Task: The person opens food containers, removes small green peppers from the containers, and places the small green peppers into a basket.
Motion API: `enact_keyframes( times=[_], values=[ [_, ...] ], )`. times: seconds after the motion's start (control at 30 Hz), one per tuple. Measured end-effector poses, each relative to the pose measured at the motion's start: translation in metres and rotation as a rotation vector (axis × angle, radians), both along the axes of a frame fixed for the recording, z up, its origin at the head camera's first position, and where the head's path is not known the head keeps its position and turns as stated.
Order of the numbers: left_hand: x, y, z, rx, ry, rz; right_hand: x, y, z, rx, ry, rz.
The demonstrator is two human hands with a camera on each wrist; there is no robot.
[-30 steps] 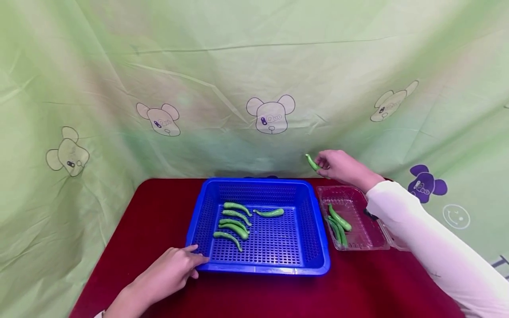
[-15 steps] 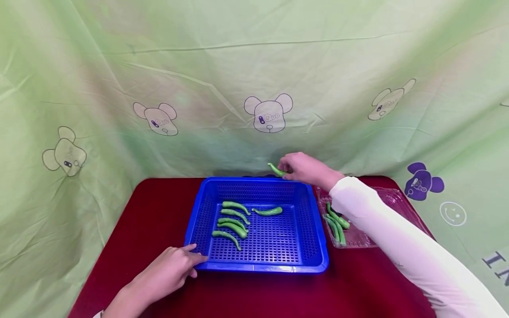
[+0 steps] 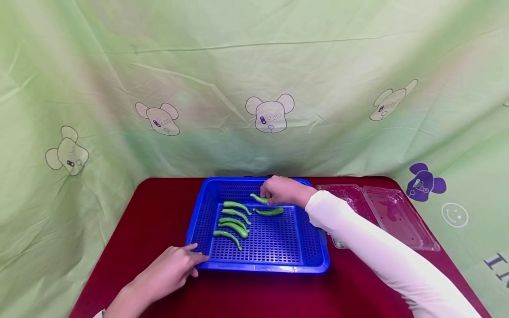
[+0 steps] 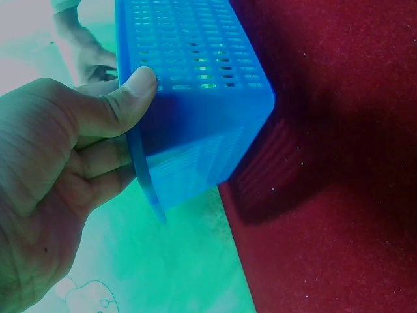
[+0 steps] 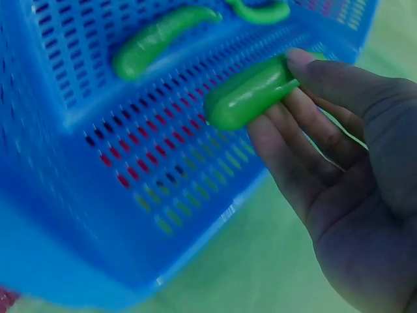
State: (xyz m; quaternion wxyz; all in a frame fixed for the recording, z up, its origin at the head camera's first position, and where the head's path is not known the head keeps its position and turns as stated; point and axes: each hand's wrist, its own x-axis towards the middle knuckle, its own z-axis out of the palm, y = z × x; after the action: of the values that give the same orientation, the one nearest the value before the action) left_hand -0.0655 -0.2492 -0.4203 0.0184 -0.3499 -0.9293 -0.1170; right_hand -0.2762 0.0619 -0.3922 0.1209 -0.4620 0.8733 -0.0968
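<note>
While right hand (image 3: 283, 191) pinches pepper (image 3: 258, 198) over blue basket (image 3: 318, 247), left hand (image 3: 171, 269) fingers grip rim; clear tray (image 3: 397, 221) beside.

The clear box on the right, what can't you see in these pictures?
- Clear box, head view: the sleeve covers its near left part, so any peppers inside are hidden.
- Held pepper, head view: the right hand hides its stem end.
- Left hand, left wrist view: cut off by the frame edge.

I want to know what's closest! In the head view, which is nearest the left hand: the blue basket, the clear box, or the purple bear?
1. Blue basket: touching the left hand.
2. Clear box: right of the basket.
3. Purple bear: far right, on the cloth.
</note>
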Motion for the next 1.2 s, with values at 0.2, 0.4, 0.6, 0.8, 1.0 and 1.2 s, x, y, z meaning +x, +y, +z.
enact_keyframes(
  times=[0.2,0.4,0.6,0.8,1.0,1.2],
  values=[
    [0.000,0.001,-0.002,0.012,0.027,-0.007,0.011,-0.010,-0.021,0.082,-0.008,0.008],
    [-0.001,0.001,-0.002,0.006,0.021,-0.008,0.019,-0.019,-0.038,0.204,0.017,-0.023],
    [-0.001,0.000,-0.001,0.006,0.026,-0.009,0.023,-0.021,-0.049,0.223,0.079,-0.047],
    [-0.001,0.001,0.000,0.012,0.023,-0.011,0.024,-0.018,-0.059,0.209,0.139,-0.047],
    [-0.001,0.001,-0.001,0.011,0.019,-0.005,0.021,-0.019,-0.058,0.212,0.119,-0.069],
    [-0.001,0.001,-0.001,0.005,0.019,0.002,0.016,-0.016,-0.044,0.186,0.119,-0.083]
  ],
)
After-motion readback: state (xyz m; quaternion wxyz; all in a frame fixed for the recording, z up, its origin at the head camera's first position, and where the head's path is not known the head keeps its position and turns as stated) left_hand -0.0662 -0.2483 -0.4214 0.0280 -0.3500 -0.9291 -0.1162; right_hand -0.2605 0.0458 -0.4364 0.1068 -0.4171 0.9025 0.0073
